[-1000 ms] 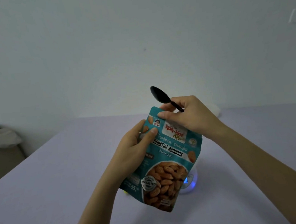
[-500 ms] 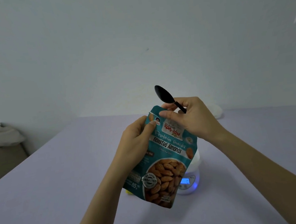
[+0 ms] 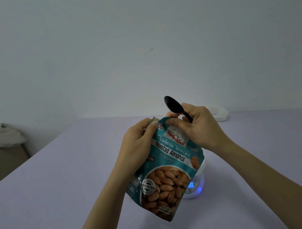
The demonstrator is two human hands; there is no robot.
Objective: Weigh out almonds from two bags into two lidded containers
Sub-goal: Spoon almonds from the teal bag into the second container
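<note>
A teal bag of roasted almonds (image 3: 170, 169) is held upright in the air above the table. My left hand (image 3: 138, 145) pinches its top left corner, thumb on the front. My right hand (image 3: 197, 128) pinches the top edge just to the right, with a black plastic spoon (image 3: 175, 108) tucked between its fingers, bowl pointing up and left. Behind the bag stands a white kitchen scale (image 3: 194, 187) with a blue lit display; a white container (image 3: 202, 166) on it is mostly hidden by the bag.
The pale lilac table (image 3: 61, 187) stretches around the scale. A white ribbed object (image 3: 220, 115) lies at the far right of the table. A beige piece of furniture with white cloth (image 3: 1, 139) stands off the table's left side.
Both hands have shifted up to the bag's top edge, my left thumb moving from the bag's middle to the corner. The bag has dropped a little and the scale display shows more.
</note>
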